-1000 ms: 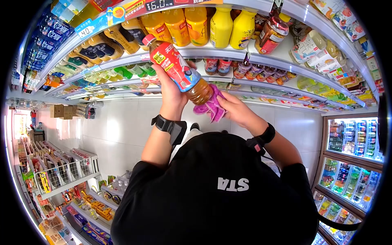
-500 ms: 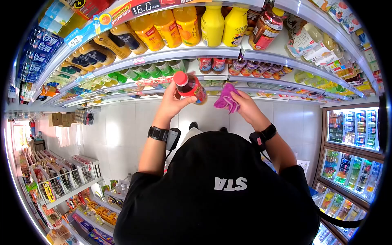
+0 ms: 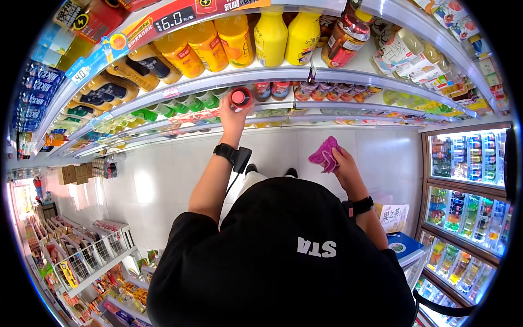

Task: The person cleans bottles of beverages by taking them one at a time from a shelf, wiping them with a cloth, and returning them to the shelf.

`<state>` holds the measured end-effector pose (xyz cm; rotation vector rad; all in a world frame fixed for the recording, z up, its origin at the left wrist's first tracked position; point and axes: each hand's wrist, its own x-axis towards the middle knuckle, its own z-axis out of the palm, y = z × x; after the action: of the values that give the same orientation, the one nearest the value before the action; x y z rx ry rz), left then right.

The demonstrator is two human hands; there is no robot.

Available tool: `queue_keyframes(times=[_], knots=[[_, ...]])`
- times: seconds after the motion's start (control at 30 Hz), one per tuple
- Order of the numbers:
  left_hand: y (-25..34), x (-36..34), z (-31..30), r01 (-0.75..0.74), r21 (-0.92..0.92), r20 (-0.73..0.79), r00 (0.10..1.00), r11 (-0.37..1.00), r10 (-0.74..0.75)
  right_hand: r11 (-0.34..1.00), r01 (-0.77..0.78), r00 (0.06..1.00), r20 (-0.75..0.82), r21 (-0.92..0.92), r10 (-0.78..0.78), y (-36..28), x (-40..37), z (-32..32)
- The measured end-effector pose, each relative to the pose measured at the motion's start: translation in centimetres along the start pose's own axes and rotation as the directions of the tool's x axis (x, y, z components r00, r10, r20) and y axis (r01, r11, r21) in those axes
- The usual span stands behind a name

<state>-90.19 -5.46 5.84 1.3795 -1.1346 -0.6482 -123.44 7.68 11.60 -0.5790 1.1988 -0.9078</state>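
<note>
My left hand (image 3: 231, 115) is wrapped round a dark bottle with a red cap (image 3: 238, 98), held upright at the second shelf (image 3: 261, 75), beside small bottles with red labels (image 3: 280, 90). Green-labelled bottles (image 3: 190, 103) stand just to the left of it. A crumpled purple cloth (image 3: 325, 155) is pinched in my right hand (image 3: 345, 163), out over the floor and apart from the shelves.
Orange juice bottles (image 3: 207, 48) and yellow bottles (image 3: 271, 39) line the upper shelf. Glass-door coolers (image 3: 468, 163) stand at the right, near a blue box (image 3: 404, 246). A wire rack (image 3: 95, 253) with packets is at the lower left. Cardboard boxes (image 3: 75, 174) lie at the left.
My left hand has carried the bottle up and left to the shelf, turning it from tilted to upright. My right hand has moved right and down with the cloth, away from the shelves.
</note>
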Motion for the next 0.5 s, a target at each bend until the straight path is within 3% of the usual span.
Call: queue_keyframes(times=[0.13,0.2,0.27,0.4,0.47,0.5], knots=[[-1.6,0.8,0.9,0.026,0.0,-0.06,0.998,1.0,-0.026,0.998,-0.057,0.995,-0.083,0.009,0.057,0.8,-0.6,-0.4],[-1.4,1.0,1.1,0.006,0.056,-0.071,0.997,0.998,-0.002,0.998,-0.061,0.994,-0.085,0.014,0.062,0.8,-0.7,-0.3],[-1.0,1.2,1.2,0.0,0.242,-0.083,0.996,0.97,0.021,0.998,-0.055,0.992,-0.11,0.002,0.055,0.3,-0.9,0.0],[-1.0,1.7,1.2,0.019,0.27,-0.061,0.998,0.963,-0.003,0.999,-0.03,0.995,-0.091,-0.019,0.028,-0.2,-0.9,0.2],[-0.9,1.9,1.3,-0.106,0.45,-0.033,0.99,0.887,0.136,0.999,-0.038,0.996,-0.088,-0.031,0.035,-0.4,-0.8,0.4],[-0.7,1.8,1.5,-0.107,0.45,-0.033,0.99,0.887,0.137,0.999,-0.037,0.996,-0.088,-0.03,0.034,-0.3,-0.7,0.4]])
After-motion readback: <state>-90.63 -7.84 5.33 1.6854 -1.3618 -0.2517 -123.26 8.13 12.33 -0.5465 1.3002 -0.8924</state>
